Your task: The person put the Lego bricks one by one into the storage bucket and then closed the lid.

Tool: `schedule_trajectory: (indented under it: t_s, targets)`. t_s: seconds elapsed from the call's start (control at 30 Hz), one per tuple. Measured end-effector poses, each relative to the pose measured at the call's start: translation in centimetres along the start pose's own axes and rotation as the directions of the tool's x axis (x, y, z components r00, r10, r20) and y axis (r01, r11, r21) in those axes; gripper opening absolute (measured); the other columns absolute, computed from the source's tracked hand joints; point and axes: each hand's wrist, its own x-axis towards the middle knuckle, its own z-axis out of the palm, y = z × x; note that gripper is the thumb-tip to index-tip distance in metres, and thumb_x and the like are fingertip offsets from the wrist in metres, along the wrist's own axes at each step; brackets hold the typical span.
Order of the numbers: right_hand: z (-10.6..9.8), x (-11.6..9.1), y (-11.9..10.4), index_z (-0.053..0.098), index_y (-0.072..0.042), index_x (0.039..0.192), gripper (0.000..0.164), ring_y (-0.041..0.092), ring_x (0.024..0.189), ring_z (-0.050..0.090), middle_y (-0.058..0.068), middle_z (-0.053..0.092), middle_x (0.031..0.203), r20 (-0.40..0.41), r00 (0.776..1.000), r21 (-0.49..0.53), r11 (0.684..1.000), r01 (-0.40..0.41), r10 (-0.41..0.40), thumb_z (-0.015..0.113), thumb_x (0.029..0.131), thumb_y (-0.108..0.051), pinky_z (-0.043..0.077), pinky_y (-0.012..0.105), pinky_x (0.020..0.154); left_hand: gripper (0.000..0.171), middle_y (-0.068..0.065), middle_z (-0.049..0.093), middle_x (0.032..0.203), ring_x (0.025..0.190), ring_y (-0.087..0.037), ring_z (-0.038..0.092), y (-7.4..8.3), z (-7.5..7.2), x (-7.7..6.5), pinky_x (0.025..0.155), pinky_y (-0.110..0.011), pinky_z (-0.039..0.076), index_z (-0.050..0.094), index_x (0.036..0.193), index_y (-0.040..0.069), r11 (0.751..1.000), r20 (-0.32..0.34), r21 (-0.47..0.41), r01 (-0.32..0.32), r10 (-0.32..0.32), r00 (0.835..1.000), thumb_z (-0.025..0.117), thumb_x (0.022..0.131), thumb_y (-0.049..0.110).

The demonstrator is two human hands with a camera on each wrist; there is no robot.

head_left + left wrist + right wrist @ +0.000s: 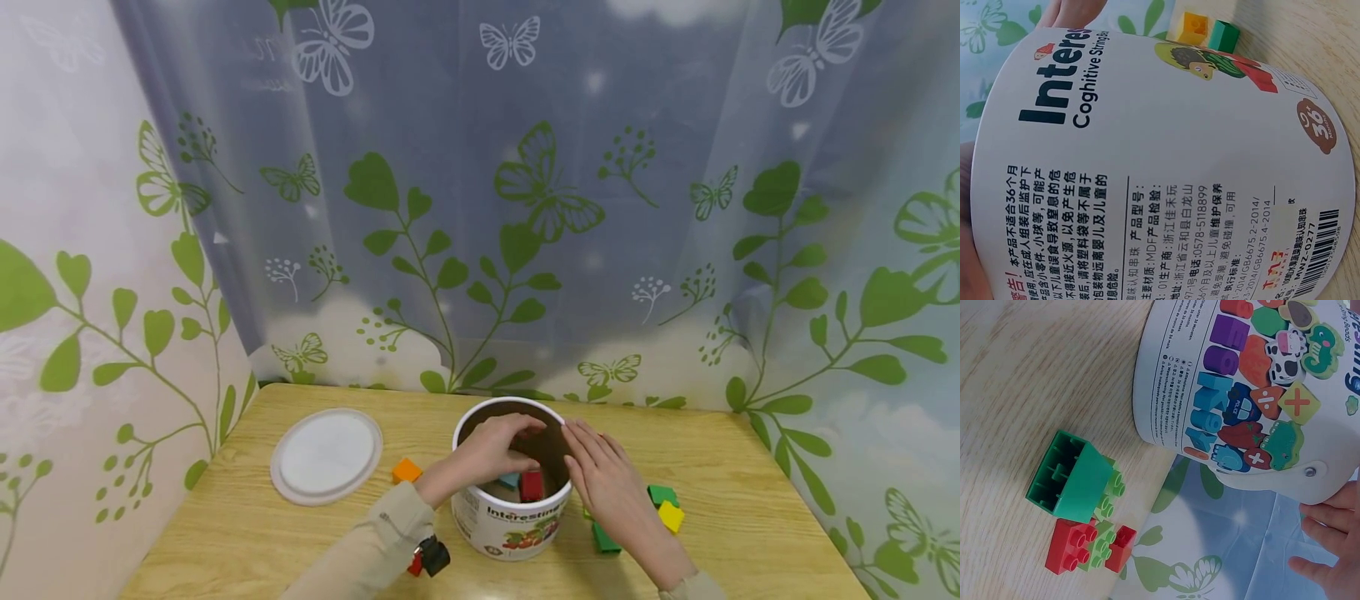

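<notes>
A white round bucket (510, 533) with printed labels stands upright on the table. My left hand (491, 450) reaches over its rim, fingers and thumb loosely bent inside, with no object visible between them. Below that hand, a red block (532, 486) and a blue block (509, 481) lie in the bucket. Straight fingers of my right hand (609, 479) rest against the bucket's right rim; the right wrist view shows this hand (1332, 550) beside the bucket wall. The bucket hides most of the left hand in the left wrist view.
A white round lid (327, 456) lies at the left. Near the bucket are an orange block (407, 471) and a red piece (415, 565). Right of it lie green blocks (1069, 478), a yellow block (671, 517) and red studded blocks (1069, 547). A patterned curtain (465, 275) hangs behind.
</notes>
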Motion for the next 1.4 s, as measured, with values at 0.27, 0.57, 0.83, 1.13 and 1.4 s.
schedule_trajectory:
  t_s: [0.27,0.57,0.83,1.13,1.4]
  targets:
    - [0.2,-0.1,0.1,0.056,-0.002,0.144,0.047,0.029,0.137,0.052,0.014,0.056,0.147,-0.013,1.000,0.000,1.000,0.009,-0.009,0.061,0.101,-0.021,0.043,0.054,0.109,0.032,-0.005,0.071,0.120,0.104,-0.019,0.069,0.3,-0.3,-0.3,0.090,-0.030,0.056,0.067,0.126,0.007,0.996,-0.113,-0.091,0.020,-0.030,0.993,0.073,0.096,0.016]
    - [0.3,-0.1,0.0,0.056,-0.002,0.144,0.047,0.029,0.137,0.051,0.013,0.055,0.147,-0.009,1.000,0.004,1.000,-0.001,0.001,0.061,0.101,-0.021,0.043,0.054,0.109,0.033,-0.008,0.072,0.118,0.103,-0.023,0.070,0.5,-1.1,-0.6,0.088,-0.034,0.058,0.067,0.125,0.003,0.986,-0.183,-0.166,0.000,-0.031,0.983,0.073,0.095,0.015]
    - [0.1,-0.1,-0.1,0.057,-0.002,0.143,0.047,0.030,0.137,0.052,0.014,0.056,0.147,-0.014,1.000,-0.001,1.000,-0.003,0.003,0.064,0.099,-0.019,0.043,0.053,0.110,0.034,-0.009,0.070,0.119,0.107,-0.025,0.068,0.1,-2.2,-1.1,0.091,-0.039,0.057,0.065,0.128,0.003,0.975,-0.216,-0.223,0.002,-0.051,0.975,0.072,0.096,0.013]
    - [0.1,-0.1,-0.1,0.058,-0.001,0.142,0.048,0.030,0.136,0.053,0.014,0.056,0.146,-0.040,0.999,-0.002,1.000,0.012,-0.012,0.065,0.098,-0.018,0.044,0.054,0.108,0.033,-0.012,0.071,0.118,0.106,-0.027,0.069,-0.9,-3.9,-2.2,0.090,-0.045,0.057,0.066,0.126,0.002,0.971,-0.308,-0.237,-0.028,-0.047,0.950,0.073,0.094,0.010]
    - [0.2,-0.1,0.0,0.057,-0.001,0.142,0.048,0.031,0.136,0.052,0.014,0.055,0.147,-0.047,0.999,0.006,1.000,0.025,-0.025,0.064,0.098,-0.018,0.045,0.054,0.107,0.035,-0.007,0.071,0.120,0.111,-0.024,0.067,-1.9,-5.8,-3.7,0.096,-0.043,0.055,0.067,0.127,0.008,0.960,-0.347,-0.271,0.066,-0.161,0.924,0.075,0.092,0.010]
